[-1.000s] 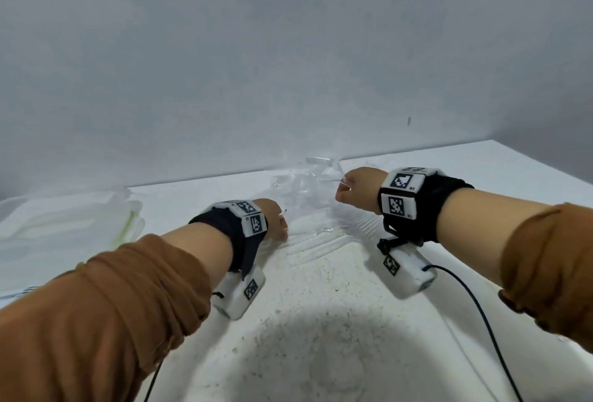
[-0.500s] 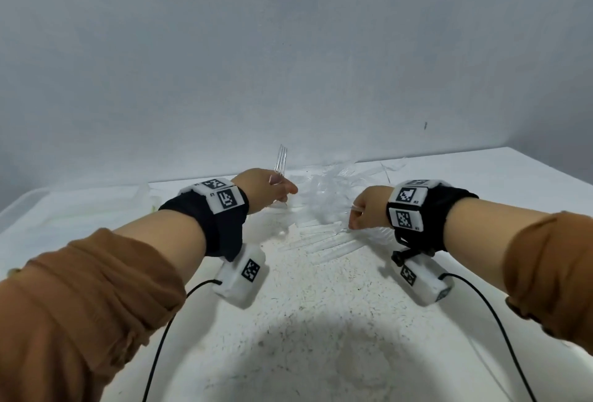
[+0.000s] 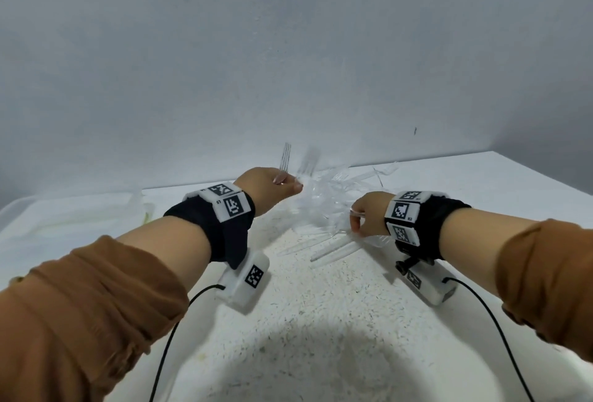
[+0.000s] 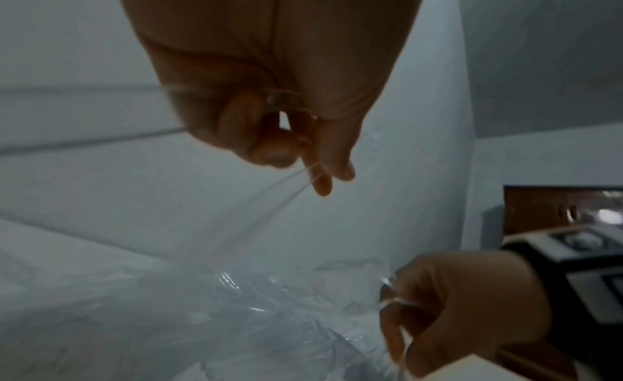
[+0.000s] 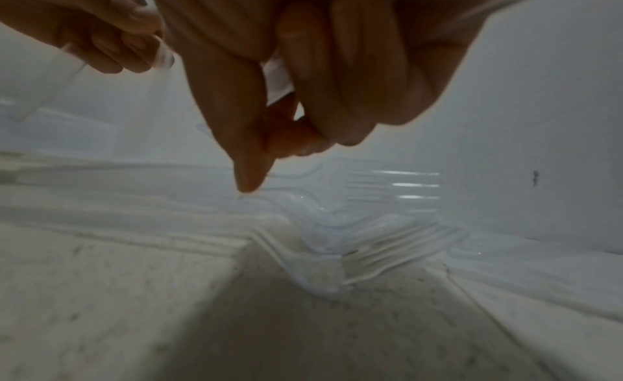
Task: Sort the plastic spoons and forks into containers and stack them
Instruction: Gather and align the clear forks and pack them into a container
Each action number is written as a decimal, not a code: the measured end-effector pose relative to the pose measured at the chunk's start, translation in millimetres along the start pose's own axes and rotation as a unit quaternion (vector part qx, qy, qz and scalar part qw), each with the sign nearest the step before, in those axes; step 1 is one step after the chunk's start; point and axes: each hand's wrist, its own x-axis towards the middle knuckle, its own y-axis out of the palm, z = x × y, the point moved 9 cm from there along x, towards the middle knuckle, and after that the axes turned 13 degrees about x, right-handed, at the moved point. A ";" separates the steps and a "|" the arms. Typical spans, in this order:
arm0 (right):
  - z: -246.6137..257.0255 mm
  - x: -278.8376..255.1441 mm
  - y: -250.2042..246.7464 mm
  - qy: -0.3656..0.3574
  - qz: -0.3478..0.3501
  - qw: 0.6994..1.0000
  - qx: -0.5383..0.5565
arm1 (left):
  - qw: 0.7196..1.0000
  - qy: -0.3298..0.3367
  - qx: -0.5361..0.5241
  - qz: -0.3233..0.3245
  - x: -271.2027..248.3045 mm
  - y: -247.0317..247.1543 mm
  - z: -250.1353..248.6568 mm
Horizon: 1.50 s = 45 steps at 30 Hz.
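My left hand is raised over the far left of the clear cutlery pile on the white table, pinching clear plastic forks by their handles, tines up. My right hand, low at the pile's right edge, is curled round another clear piece whose kind I cannot tell. To do this well, I should keep the handles aligned in my fingers so they nest, lift pieces out gently because the pile is tangled, then carry them left toward the pale containers.

Brown sleeves, black wristbands, 2 cabled cameras.
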 end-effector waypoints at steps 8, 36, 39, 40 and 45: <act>-33.1 -29.1 -35.8 0.072 -0.091 0.965 0.235 | 0.999 0.008 -0.010 0.029 8.7 16.5 -17.9; -67.7 -73.2 -23.8 0.115 -0.182 0.901 0.376 | 0.930 0.102 0.300 0.186 32.3 114.9 -57.5; -68.3 -74.1 -33.7 0.127 -0.184 0.927 0.302 | 0.932 0.104 0.298 0.176 31.1 114.7 -60.8; -69.9 -74.2 -34.7 0.136 -0.183 0.931 0.286 | 0.934 0.105 0.297 0.168 30.4 114.3 -62.2; -71.5 -77.5 -25.8 0.168 -0.167 0.935 0.266 | 0.940 0.108 0.285 0.154 27.7 110.7 -65.1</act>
